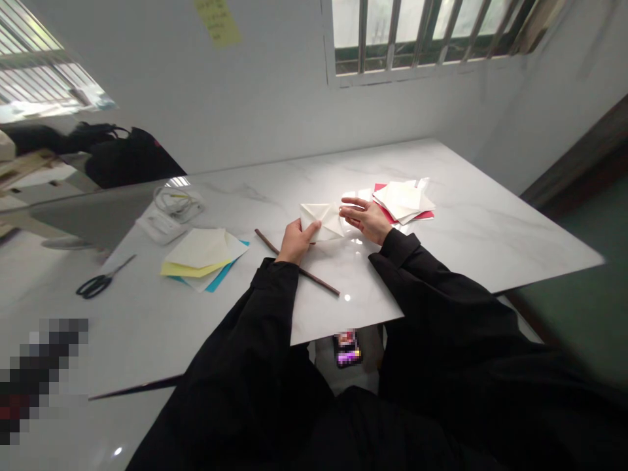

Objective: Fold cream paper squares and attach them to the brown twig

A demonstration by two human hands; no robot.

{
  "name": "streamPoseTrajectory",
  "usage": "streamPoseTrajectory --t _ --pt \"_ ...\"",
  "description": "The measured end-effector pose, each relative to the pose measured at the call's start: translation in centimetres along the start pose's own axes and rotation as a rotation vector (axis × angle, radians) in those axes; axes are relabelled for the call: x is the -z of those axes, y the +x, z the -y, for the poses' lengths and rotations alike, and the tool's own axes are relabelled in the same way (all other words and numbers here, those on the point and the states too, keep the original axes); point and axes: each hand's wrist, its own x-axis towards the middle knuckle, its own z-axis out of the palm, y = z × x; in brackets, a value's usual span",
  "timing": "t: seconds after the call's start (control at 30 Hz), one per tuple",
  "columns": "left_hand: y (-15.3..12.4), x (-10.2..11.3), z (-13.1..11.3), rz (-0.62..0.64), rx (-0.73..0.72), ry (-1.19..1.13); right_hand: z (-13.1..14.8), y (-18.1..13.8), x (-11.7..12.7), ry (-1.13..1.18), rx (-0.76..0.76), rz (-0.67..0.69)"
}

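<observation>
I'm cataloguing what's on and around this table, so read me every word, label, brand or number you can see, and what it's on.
No text can be read.
Yellow note on the wall: lines of writing, too blurred to read.
Phone: pixelated, unreadable.
Folded paper: no writing visible.

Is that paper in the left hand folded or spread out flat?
Folded: the white paper in the left hand shows slanting edges meeting near its middle, like an envelope.

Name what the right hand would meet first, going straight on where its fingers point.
The right hand would probably meet the folded cream paper held in the left hand; whether they already touch is unclear.
</observation>
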Motion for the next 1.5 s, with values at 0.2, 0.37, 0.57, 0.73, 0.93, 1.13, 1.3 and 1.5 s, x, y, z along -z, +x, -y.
streamPoseTrajectory --t 0.2,0.37,0.57,0.73,0.93,1.13,1.3,1.5 --pt "-0.03 -0.18 -0.14 -0.021 0.016 -0.005 0.07 -0.09 -0.12 0.113 -0.148 -0.013" --pt "0.0 -0.26 -0.12 -0.032 0.017 -0.007 0.05 -0.14 -0.27 0.121 -0.166 0.022" --pt "-0.02 -0.29 -0.13 -0.034 0.021 -0.004 -0.22 0.0 -0.11 0.069 -0.194 0.031" --pt "0.01 -0.31 -0.08 -0.035 0.005 -0.015 -0.17 -0.05 -0.06 0.051 -0.204 0.029" --pt "0.09 -0.29 -0.03 -0.039 0.006 -0.005 -0.09 -0.14 -0.1 0.045 -0.186 0.031" --pt "0.08 -0.29 -0.05 -0.044 0.003 0.006 0.1 -0.37 -0.34 0.018 -0.173 0.003" --pt "0.06 -0.24 -0.09 -0.047 0.005 0.015 0.29 -0.48 -0.52 0.002 -0.155 -0.004" --pt "0.09 -0.27 -0.13 -0.05 0.002 0.012 0.23 -0.38 -0.31 -0.012 -0.112 0.056"
